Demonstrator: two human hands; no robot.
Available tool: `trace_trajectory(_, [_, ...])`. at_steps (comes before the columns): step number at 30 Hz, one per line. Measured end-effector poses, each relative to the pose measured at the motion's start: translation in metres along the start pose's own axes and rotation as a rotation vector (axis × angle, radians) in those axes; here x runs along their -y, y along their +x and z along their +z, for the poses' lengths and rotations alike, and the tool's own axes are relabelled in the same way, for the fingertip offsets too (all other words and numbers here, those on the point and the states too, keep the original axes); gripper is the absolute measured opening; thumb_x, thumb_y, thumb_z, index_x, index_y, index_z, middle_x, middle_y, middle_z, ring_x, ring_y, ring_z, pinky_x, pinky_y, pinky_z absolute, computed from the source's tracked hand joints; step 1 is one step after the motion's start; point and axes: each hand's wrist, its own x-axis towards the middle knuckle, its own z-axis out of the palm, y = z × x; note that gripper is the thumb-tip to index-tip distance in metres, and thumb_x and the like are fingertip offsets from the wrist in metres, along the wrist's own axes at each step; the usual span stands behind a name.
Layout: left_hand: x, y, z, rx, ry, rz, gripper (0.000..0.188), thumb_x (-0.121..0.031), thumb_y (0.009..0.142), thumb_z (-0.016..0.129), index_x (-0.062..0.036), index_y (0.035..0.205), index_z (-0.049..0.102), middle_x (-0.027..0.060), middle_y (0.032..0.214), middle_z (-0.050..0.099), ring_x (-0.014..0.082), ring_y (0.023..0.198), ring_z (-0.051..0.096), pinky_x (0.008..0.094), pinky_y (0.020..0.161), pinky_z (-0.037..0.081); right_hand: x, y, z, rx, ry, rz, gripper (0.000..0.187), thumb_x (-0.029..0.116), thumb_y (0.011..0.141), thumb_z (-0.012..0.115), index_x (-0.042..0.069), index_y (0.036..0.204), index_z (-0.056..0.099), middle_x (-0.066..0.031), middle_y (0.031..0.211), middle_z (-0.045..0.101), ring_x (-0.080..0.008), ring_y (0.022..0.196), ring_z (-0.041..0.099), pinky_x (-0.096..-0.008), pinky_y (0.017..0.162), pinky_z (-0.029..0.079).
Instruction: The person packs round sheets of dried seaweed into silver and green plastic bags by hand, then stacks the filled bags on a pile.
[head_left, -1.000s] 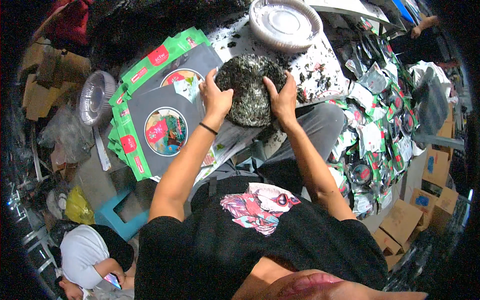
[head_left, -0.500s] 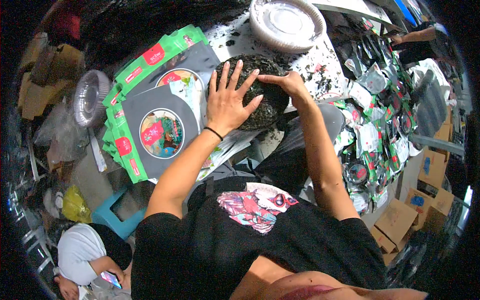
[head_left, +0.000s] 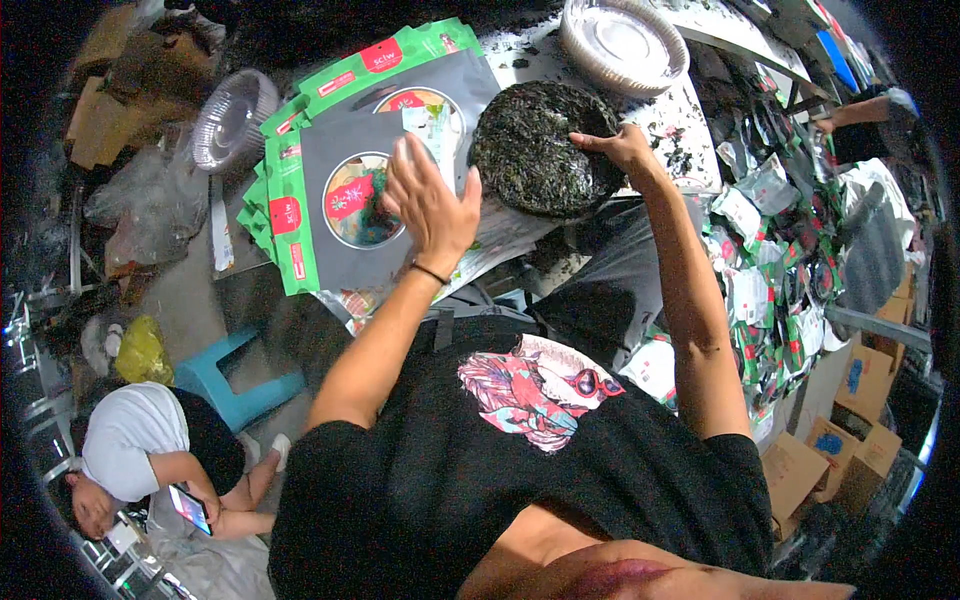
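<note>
Above grey pouches (head_left: 352,190), left hand (head_left: 432,205) now off the dark disc (head_left: 540,150).

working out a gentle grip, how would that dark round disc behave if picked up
The dark round disc probably sheds bits, judging by the dark flakes scattered nearby. It seems fairly stiff: no sag shows with the right hand at its edge. Its rough, matted surface suggests little slipperiness.
</note>
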Motion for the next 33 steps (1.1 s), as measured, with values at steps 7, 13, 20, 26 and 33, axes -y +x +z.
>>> trace_trajectory(7, [0.081,0.038,0.031,0.445,-0.117,0.616,0.076,-0.05,0.091,0.065,-0.015,0.154,0.04,0.0233,0.155,0.037,0.0421,0.145,0.03,0.0536,0.119,0.022,-0.021,-0.056,-0.018,-0.205,0.568,-0.027,0.046,0.021,0.081,0.086,-0.01,0.111,0.07,-0.0116,0.101,0.074,-0.0184,0.08,0.069,-0.031,0.074,0.055])
trace_trajectory(13, [0.035,0.049,0.009,0.446,0.302,0.763,0.06,-0.026,0.078,0.071,0.0027,0.129,0.057,0.0131,0.097,0.066,0.0268,0.092,0.065,0.039,0.078,0.054,-0.078,-0.131,-0.055,-0.446,0.796,-0.076,0.035,0.018,0.088,0.078,-0.004,0.114,0.069,-0.0071,0.1,0.072,-0.0171,0.081,0.07,-0.0305,0.071,0.056])
trace_trajectory(20, [0.09,0.048,0.024,0.498,-0.27,0.484,0.007,-0.011,0.08,0.069,-0.0044,0.079,0.067,0.0146,0.081,0.066,0.0338,0.076,0.067,0.0456,0.065,0.051,-0.102,-0.155,-0.063,-0.406,0.686,-0.023,0.042,0.019,0.089,0.077,0.0,0.124,0.064,-0.0058,0.11,0.071,-0.0178,0.087,0.069,-0.0321,0.077,0.056])
trace_trajectory(26, [0.101,0.069,0.034,0.743,-0.71,-0.083,0.041,-0.022,0.077,0.088,-0.0072,0.061,0.053,-0.0044,0.06,0.052,0.0078,0.058,0.047,0.0293,0.054,0.038,-0.051,-0.145,-0.044,-0.249,0.021,-0.176,0.081,0.023,0.06,0.096,-0.002,0.128,0.06,-0.0137,0.117,0.069,-0.0229,0.105,0.066,-0.0352,0.098,0.051])
trace_trajectory(33, [0.125,0.058,0.083,0.761,-0.846,-0.04,0.042,-0.035,0.096,0.069,-0.0057,0.071,0.053,-0.0063,0.067,0.046,0.0059,0.066,0.041,0.0267,0.06,0.036,0.064,-0.081,0.077,0.52,-0.034,-0.457,0.094,0.017,0.057,0.098,0.002,0.139,0.056,-0.0107,0.133,0.064,-0.0192,0.124,0.056,-0.0337,0.109,0.042])
